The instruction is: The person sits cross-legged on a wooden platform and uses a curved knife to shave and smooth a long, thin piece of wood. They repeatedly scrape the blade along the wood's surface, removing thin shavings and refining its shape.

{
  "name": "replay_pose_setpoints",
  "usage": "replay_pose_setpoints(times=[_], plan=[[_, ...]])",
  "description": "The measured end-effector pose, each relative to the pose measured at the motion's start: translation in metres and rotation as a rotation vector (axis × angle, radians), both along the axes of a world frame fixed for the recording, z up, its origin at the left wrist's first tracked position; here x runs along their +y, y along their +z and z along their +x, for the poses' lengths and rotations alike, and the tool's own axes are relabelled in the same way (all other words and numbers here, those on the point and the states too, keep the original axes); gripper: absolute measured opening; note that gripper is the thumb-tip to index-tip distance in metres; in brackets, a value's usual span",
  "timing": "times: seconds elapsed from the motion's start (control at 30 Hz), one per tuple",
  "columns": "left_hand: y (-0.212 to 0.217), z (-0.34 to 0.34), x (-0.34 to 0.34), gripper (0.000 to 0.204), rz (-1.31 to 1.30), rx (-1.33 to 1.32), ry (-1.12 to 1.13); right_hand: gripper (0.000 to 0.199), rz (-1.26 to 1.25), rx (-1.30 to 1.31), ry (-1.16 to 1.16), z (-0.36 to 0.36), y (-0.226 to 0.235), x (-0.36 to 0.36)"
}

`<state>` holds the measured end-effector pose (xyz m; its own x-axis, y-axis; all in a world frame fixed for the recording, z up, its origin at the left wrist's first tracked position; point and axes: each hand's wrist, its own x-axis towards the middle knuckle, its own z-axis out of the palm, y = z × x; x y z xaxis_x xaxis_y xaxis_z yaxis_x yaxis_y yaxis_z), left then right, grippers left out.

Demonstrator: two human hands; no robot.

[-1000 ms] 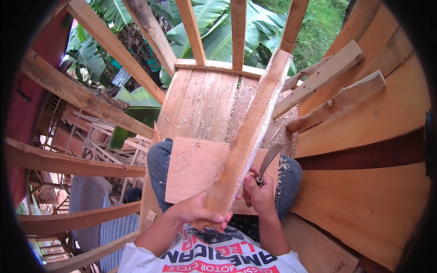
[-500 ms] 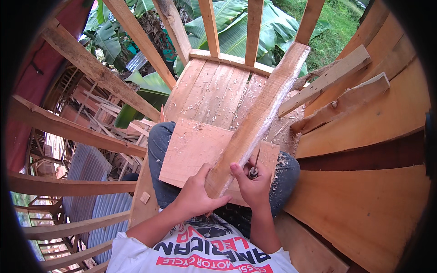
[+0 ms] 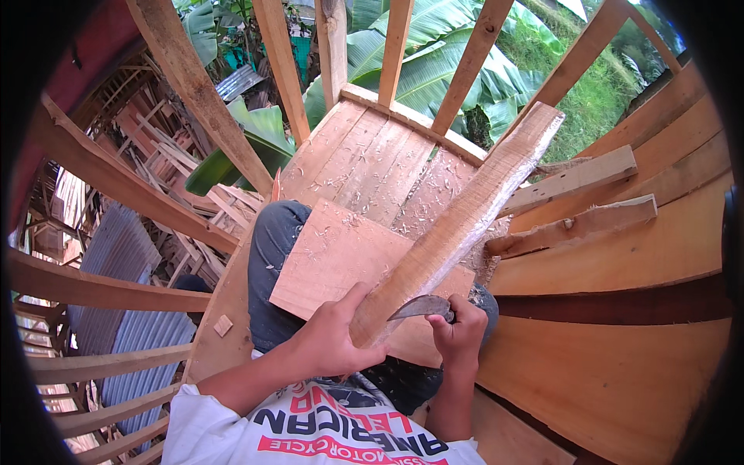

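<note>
My left hand is closed around the near end of a long, narrow wooden plank. The plank slants away up to the right, with a pale, whitish long edge on its right side. In my right hand is a curved-bladed knife with a dark handle, the fingers wrapped round it. Its blade points left and lies against or just over the plank's right edge near my left hand; actual contact is hard to tell. A flat wooden board, scattered with shavings, rests across my lap beneath the plank.
Plank flooring with shavings lies ahead, bordered by upright wooden slats. Two offcuts, a beam and a rough strip, lean by the wooden wall at right. A small wood block sits at left.
My right hand has turned the knife: the blade pointed up beside the plank and now points left at its edge. The head view has shifted a little. My left hand keeps its hold.
</note>
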<state>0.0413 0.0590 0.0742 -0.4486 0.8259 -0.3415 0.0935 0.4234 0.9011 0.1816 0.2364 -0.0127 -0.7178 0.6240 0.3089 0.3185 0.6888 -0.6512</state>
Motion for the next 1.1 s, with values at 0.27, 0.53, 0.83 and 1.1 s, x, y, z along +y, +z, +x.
replay_pose_setpoints(times=[0.27,0.53,0.83,1.1], plan=[[-0.004,-0.008,-0.007,0.07,0.094,0.017,-0.035,0.078,0.128,0.054,-0.044,-0.012,0.011,0.012],[-0.001,-0.025,-0.013,0.069,0.04,-0.142,0.01,0.078,0.112,0.014,-0.063,-0.031,0.004,0.018],[-0.027,-0.036,-0.036,0.074,0.059,-0.221,0.01,0.074,-0.013,0.05,-0.271,-0.054,-0.013,0.044],[-0.075,-0.051,-0.046,0.07,0.255,-0.367,0.135,0.071,-0.203,0.011,-0.257,-0.026,0.021,0.033]])
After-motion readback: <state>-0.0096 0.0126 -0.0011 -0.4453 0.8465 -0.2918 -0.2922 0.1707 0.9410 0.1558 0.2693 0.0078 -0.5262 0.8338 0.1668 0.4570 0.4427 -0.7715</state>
